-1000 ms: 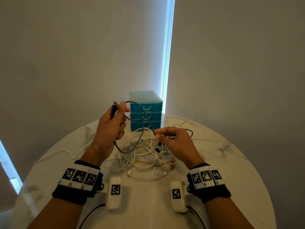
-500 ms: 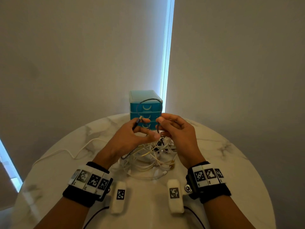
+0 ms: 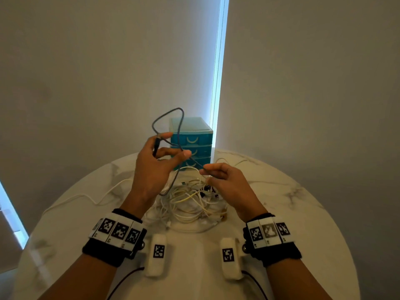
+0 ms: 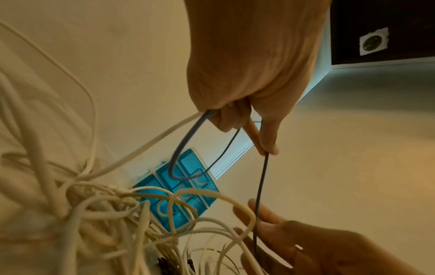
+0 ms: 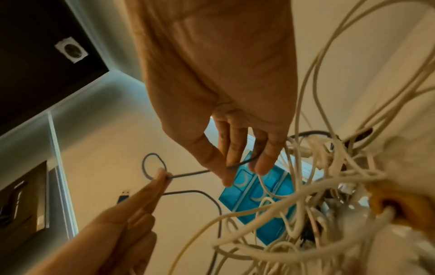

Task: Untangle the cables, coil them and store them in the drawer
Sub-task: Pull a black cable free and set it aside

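Observation:
A dark grey cable rises in a loop above my left hand, which pinches it; its USB plug sticks out past the fingers. The cable runs taut down to my right hand, whose thumb and fingers pinch it. In the left wrist view the grey cable stretches from my left hand to the right hand. Under both hands lies a tangled heap of white cables. A teal drawer unit stands behind, all three drawers shut.
The round marble table carries everything, and the drawer unit sits at its far edge against the wall. One white cable trails from the heap toward the table's left rim. A bright window strip runs up behind the drawers.
My hands were close together in front of the drawers. Now the left hand is higher and further left, the right hand lower and right, with grey cable drawn between them and a loop standing up.

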